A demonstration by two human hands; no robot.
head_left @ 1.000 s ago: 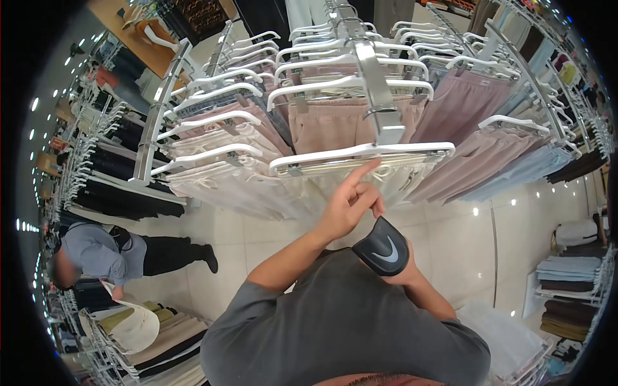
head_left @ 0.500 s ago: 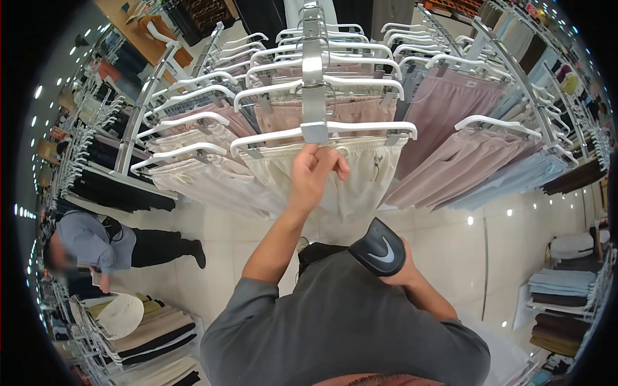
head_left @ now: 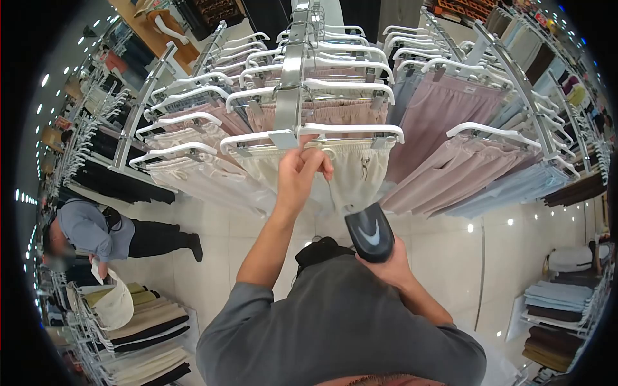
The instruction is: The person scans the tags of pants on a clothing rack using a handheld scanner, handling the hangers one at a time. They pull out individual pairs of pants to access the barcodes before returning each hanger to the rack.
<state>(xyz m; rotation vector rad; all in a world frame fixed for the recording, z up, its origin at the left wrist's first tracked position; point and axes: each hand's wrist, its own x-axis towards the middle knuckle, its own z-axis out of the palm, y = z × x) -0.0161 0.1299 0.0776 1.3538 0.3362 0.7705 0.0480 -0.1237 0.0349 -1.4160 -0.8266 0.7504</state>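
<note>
Cream pants (head_left: 360,174) with a gathered waistband hang from a white clip hanger (head_left: 351,130) at the front end of a metal rail. At the waistband, my left hand (head_left: 301,174) has curled fingers closed on the fabric, just below the rail's end. My right hand (head_left: 393,262) grips a black handheld device (head_left: 371,235) with a grey curved mark. Its far end overlaps the lower part of the pants in this view. Behind them, pink pants (head_left: 322,114) hang on the same rail.
More rails carry pale pants (head_left: 199,180) at left and mauve pants (head_left: 463,167) at right. A person (head_left: 96,228) in a blue-grey top stands at left beside folded clothes (head_left: 148,315). Folded stacks (head_left: 557,299) sit on a right-hand shelf.
The black device has moved up and slightly left to the lower part of the cream pants, which now bunch inward. The person at left has raised a white hat-like item off the folded stack.
</note>
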